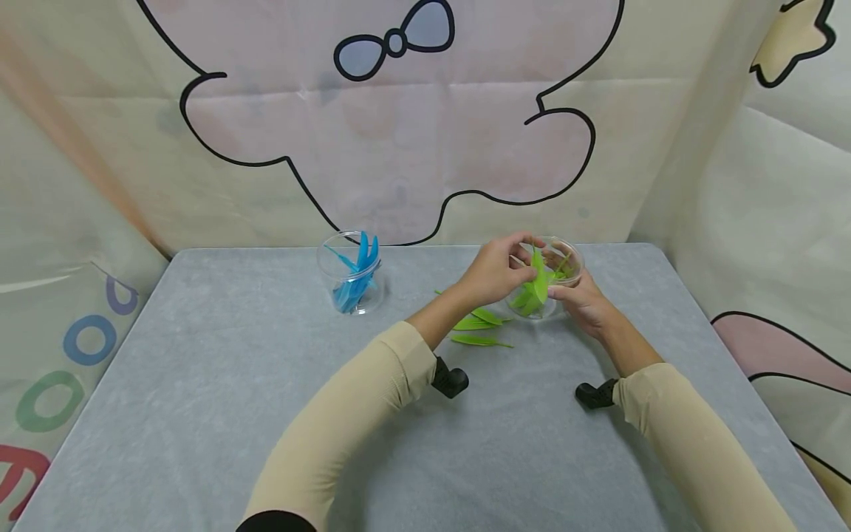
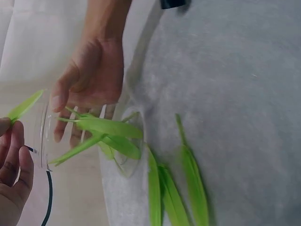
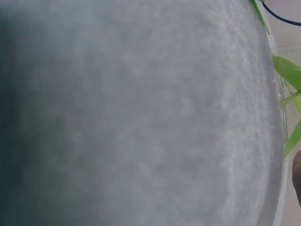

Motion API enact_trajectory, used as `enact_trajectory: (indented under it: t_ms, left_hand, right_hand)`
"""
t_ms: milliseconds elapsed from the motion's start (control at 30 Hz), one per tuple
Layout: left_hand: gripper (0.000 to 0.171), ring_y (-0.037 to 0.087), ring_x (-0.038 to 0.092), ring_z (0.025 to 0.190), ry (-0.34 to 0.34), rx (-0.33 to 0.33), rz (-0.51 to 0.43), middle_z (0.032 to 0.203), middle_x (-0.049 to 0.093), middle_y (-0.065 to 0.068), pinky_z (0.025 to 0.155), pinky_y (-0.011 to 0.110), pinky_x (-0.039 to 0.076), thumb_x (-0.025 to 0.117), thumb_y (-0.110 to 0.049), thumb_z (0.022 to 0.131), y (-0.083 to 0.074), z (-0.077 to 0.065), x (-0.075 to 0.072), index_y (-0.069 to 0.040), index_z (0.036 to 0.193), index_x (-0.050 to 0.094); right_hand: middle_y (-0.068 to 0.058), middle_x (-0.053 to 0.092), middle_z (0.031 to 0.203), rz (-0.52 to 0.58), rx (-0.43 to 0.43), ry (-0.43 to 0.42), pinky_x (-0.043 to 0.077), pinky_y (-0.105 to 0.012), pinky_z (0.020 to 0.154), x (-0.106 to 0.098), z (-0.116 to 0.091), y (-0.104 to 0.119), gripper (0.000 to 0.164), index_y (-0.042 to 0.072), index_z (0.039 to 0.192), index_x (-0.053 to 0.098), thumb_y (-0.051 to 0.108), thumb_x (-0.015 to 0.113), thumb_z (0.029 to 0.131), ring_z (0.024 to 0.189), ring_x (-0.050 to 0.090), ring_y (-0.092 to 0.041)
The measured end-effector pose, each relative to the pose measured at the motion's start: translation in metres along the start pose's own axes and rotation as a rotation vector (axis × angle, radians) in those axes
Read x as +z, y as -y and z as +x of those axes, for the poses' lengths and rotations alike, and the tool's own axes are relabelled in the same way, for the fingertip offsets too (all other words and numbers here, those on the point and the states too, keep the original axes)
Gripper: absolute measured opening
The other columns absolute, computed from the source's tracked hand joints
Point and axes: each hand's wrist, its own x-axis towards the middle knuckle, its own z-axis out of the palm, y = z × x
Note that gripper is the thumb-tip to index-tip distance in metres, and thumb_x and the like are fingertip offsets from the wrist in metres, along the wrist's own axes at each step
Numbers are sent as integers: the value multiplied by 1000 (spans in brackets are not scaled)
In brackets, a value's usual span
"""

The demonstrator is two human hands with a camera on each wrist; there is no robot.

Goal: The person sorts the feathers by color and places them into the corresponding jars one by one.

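My left hand (image 1: 493,270) pinches a green feather (image 2: 26,106) by one end at the mouth of a clear plastic cup (image 2: 45,141). The cup is tilted in the left wrist view, and several green feathers (image 2: 110,128) lie inside it. Around the cup's far side curl the fingers of my right hand (image 1: 583,301), thumb near the rim. Just left of the cup, more green feathers (image 1: 480,340) lie loose on the table. The right wrist view catches only a fingertip (image 3: 297,174) and some green feathers (image 3: 288,70) at its right edge.
A second clear cup (image 1: 335,287) with several blue feathers (image 1: 362,267) stands at the back left of the grey-covered table (image 1: 199,384). Behind the table's back edge hangs a printed cloth (image 1: 399,140), with more cloth at both sides.
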Motion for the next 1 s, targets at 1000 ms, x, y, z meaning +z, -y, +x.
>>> enact_trajectory:
  t_ms: [1000]
  left_hand:
    - [27,6,58,78,-144,-54,299,87,68,-5,67,18,45,70,-10,93,-1,27,16,-12,120,67]
  right_hand:
    - [1,39,145,-27,27,-11,39,-20,101,2,-2,2,75,24,147,33,-16,55,88,128,43,-10]
